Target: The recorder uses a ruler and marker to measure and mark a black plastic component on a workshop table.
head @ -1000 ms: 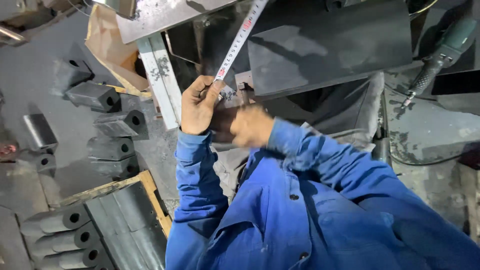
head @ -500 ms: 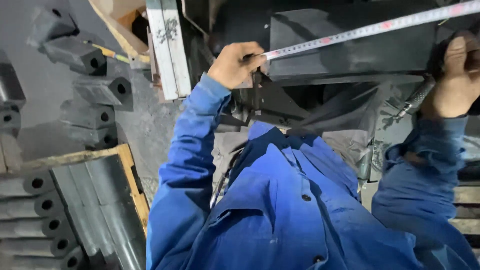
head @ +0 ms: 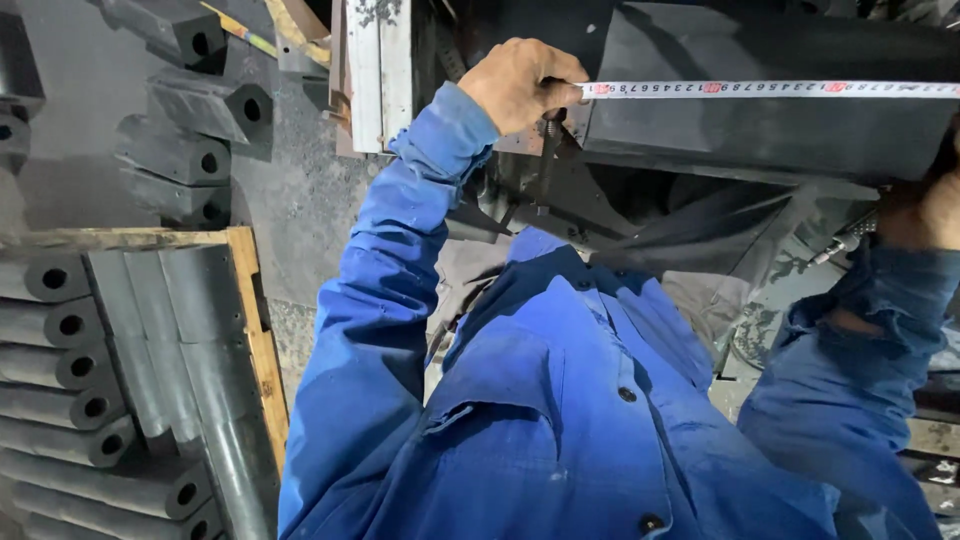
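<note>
Tape measure (head: 770, 89) runs level, left to right, across the dark block (head: 780, 120). Left hand (head: 520, 85) pinches its near end against the block's left edge; right hand (head: 925, 210), at the far end, grip mostly hidden, cannot tell.

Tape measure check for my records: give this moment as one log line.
left hand: pins tape measure end | right hand: at far end, mostly hidden | tape: taut across dark block

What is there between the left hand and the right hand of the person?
In the head view, a white measuring tape stretches from the left hand toward the right hand, lying across a dark metal block.
</note>
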